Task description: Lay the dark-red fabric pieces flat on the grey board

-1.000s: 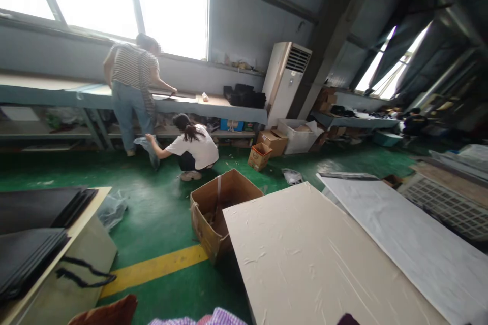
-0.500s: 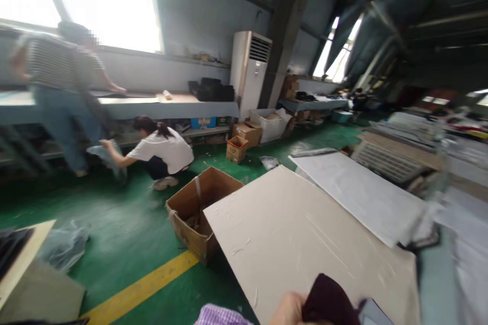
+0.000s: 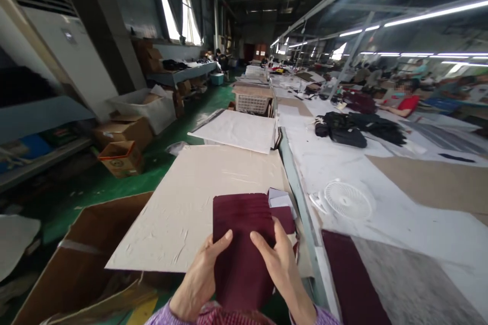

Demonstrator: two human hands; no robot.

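Observation:
A stack of dark maroon fabric pieces is held upright between my two hands, low in the middle of the view. My left hand grips its left edge, thumb lying across the front. On the opposite edge my right hand holds it the same way, with the fingers behind mostly hidden. Beneath and beyond the stack lies a large cream board. Just past my right hand, more maroon fabric and some pale grey pieces rest on the board.
A long white table runs along the right, bearing a white fan, black cloth pieces and maroon cloth. At lower left stands an open cardboard box. A person in red is across the table.
The view has swung right, away from the two people by the window, towards the white table. The maroon stack, partly visible earlier at the bottom edge, is now raised into view between both hands.

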